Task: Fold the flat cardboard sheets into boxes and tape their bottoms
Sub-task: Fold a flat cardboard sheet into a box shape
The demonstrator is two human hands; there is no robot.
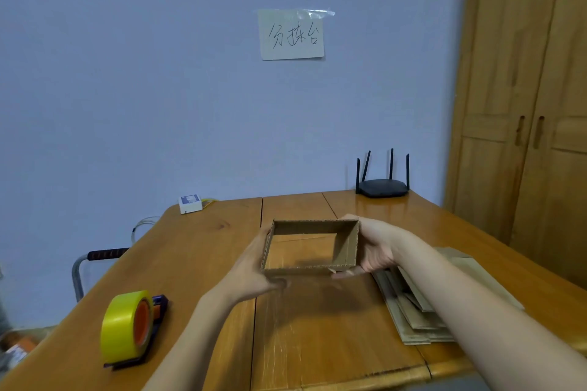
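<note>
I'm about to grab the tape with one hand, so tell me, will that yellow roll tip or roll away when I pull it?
The tape roll stands on edge in a dark dispenser, so it probably won't roll. It looks tall over a narrow base, so a sideways pull might tip it. The table looks glossy; it may slide.

Wall note: "分拣台"

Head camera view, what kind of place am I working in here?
Probably a room at home used as a small packing station: a wooden table against a plain blue wall, a black four-antenna router on it, and a tall wooden wardrobe beside it. A handwritten paper sign is taped to the wall.
</note>
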